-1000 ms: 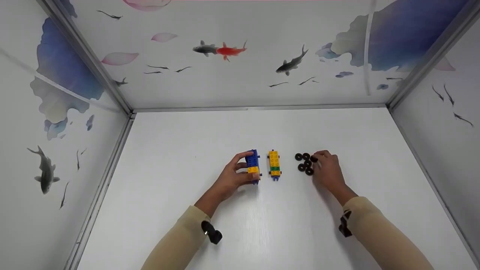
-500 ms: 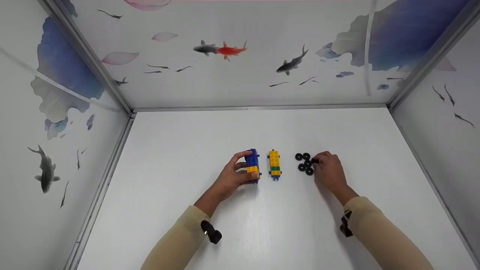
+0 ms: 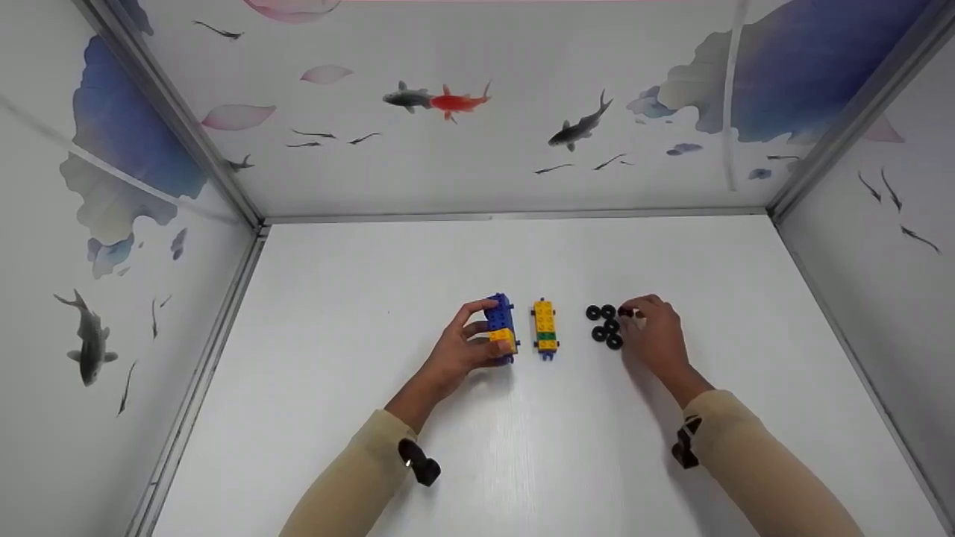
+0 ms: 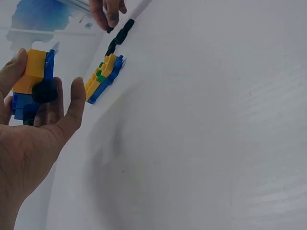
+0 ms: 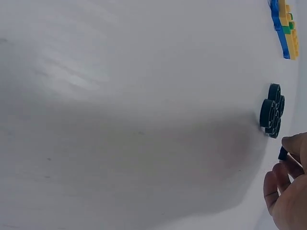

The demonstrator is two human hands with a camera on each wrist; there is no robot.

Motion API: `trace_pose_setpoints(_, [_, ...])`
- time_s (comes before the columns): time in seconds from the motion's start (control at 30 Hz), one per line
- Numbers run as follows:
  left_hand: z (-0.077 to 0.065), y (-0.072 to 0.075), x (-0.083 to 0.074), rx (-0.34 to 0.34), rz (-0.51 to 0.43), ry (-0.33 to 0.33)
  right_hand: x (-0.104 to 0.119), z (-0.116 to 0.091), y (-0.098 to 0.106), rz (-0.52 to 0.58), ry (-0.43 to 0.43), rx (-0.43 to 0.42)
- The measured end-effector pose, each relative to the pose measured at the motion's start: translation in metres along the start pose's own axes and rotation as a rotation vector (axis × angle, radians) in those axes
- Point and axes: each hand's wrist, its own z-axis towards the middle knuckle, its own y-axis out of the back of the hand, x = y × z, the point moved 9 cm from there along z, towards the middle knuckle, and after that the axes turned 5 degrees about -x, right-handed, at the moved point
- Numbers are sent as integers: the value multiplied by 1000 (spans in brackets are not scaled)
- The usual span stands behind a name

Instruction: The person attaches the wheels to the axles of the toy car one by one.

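My left hand [image 3: 462, 353] grips a toy car [image 3: 501, 322] built of blue and yellow bricks, fingers and thumb around its sides. Black wheels [image 4: 44, 91] show on one side of that car in the left wrist view; in the head view, bare axle stubs stick out of its right side. Between thumb and fingers, my right hand [image 3: 658, 333] pinches a black wheel [image 5: 283, 153]. Just left of that hand, several black wheels [image 3: 599, 333] lie in a cluster. A second car base [image 3: 545, 326], yellow with a green band over blue, stands between the hands without wheels.
The white tabletop [image 3: 492, 462] carries all of these parts. Upright panels printed with fish and petals enclose it at the back [image 3: 492, 171], left [image 3: 45, 246] and right [image 3: 880, 298], with metal strips along their edges.
My left hand has tilted and shifted the blue and yellow car slightly away from me. The pinched wheel has turned a little in my right fingers; the loose wheels and second base stay put.
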Motion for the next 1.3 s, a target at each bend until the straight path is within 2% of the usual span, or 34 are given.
trace_pose_setpoints(0.53, [2,0,0,-12,-6,1,49,-2,-17,74,49,16])
trace_pose_setpoints(1.07, [4,1,5,-30,0,56,94,-10,-35,167,95,95])
trace_pose_setpoints(1.3, [3,2,4,-23,-11,39,103,-11,-42,188,50,143])
